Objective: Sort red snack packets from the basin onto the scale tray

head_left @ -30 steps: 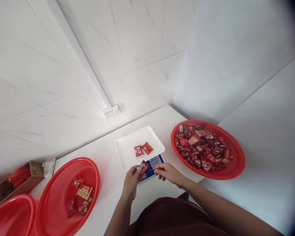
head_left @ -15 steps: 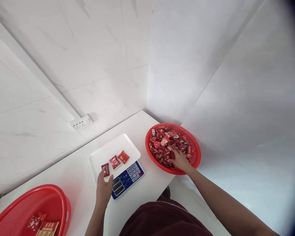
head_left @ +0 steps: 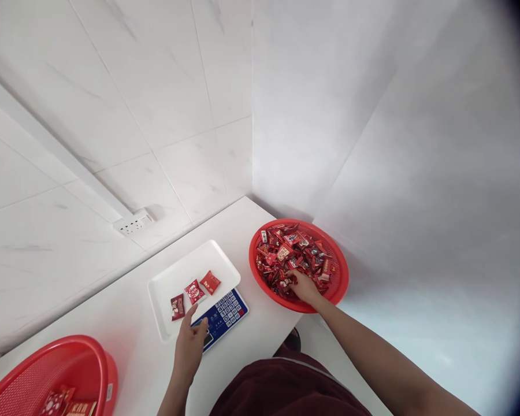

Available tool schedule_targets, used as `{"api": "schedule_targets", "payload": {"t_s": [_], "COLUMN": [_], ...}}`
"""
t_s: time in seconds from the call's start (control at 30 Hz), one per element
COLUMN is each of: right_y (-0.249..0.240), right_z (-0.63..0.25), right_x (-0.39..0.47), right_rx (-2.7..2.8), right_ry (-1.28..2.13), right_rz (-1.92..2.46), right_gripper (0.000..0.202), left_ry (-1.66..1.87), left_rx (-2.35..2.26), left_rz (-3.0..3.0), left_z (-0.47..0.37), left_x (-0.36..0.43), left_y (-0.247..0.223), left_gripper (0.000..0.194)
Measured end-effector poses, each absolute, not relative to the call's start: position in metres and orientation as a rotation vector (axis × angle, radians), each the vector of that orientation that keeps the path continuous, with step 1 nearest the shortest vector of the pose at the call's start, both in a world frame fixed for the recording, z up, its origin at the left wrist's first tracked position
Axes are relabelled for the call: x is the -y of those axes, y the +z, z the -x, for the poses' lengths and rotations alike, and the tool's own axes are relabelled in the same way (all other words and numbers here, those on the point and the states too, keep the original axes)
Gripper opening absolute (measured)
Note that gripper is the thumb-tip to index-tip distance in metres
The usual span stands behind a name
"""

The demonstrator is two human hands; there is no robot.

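Observation:
My right hand (head_left: 304,288) reaches into a red plastic basket (head_left: 341,283) heaped with small red wrapped candies. Its fingers are closed on a dark red candy packet (head_left: 285,283) at the near side of the heap. My left hand (head_left: 189,346) holds nothing, thumb and index finger apart, over the front left of a digital scale (head_left: 219,320); it hides part of the displays. On the scale's white tray (head_left: 199,260) lie three candy packets: a dark red one (head_left: 177,307), a red and white one (head_left: 194,292) and an orange-red one (head_left: 210,282).
Another red basket (head_left: 106,370) stands at the lower left, with a few red packets (head_left: 54,403) inside. Both baskets and the scale are on a white table (head_left: 134,315). Tiled walls meet behind it, with a power socket (head_left: 133,222) at the left.
My left hand has drawn back from the dark red packet on the tray, toward the scale's displays. My right hand has closed on a packet in the basket. The view has shifted slightly.

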State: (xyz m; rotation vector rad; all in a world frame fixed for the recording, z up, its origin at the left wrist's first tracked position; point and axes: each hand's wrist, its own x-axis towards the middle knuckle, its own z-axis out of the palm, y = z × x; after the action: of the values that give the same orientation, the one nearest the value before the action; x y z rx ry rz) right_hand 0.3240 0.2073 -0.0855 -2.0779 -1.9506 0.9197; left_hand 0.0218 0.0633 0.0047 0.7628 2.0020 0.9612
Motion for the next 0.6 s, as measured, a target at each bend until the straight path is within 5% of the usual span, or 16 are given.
{"api": "schedule_targets", "payload": {"t_s": [0.23,0.37,0.6], "right_y": [-0.055,-0.012,0.022], "right_z": [-0.324,-0.276,-0.202], "right_x": [-0.206,-0.193,-0.144], "right_rx": [1.414,1.114,1.330], "right_ry": [0.993,1.419,1.535], "right_rz": [1.930,1.445,1.133], "right_gripper": [0.041,0.040,0.034], "left_ry": [1.055,0.954,1.072], "left_rx": [-1.748,-1.476,-1.299], "left_rz": [-0.723,-0.699,-0.453], "left_z": [-0.038,-0.075,-0.109], "left_x": [-0.071,-0.076,-0.081], "left_y": [0.016,0.029,0.042], "left_gripper": [0.050,0.050,0.052]}}
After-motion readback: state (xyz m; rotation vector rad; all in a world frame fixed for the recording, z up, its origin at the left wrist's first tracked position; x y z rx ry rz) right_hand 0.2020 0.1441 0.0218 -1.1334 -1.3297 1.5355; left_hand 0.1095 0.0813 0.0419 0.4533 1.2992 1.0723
